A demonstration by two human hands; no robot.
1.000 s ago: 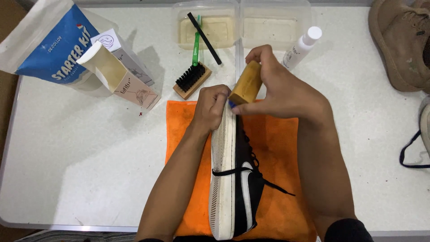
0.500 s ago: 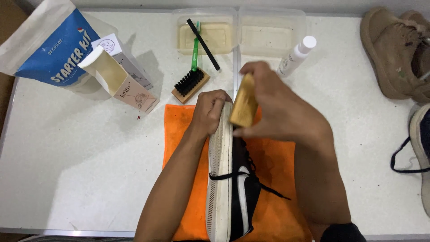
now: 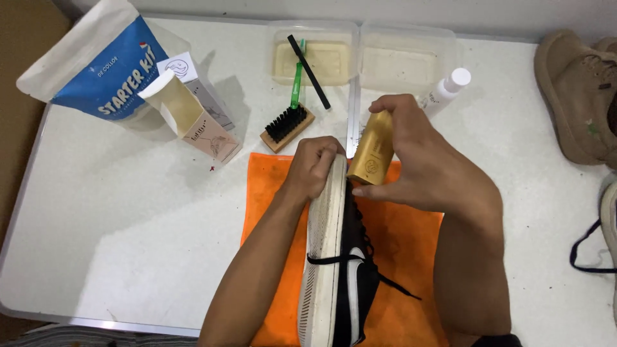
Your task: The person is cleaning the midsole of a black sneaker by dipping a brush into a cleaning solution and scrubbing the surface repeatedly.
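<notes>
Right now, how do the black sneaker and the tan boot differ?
The black sneaker lies on its side on the orange cloth, gripped by the left hand; the tan boot sits untouched at the table's edge. The sneaker is low with a white sole; the boot is bulkier. Both are footwear.

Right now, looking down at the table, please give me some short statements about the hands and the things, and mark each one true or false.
1. The right hand holds a gold bottle. True.
2. The left hand is on the toe end of the black shoe. True.
3. The shoe stands flat on its sole. False: it is turned on its side, white sole facing left.
4. The shoe lies on an orange cloth. True.
5. The wooden brush is in the left hand. False: it lies on the table.
</notes>
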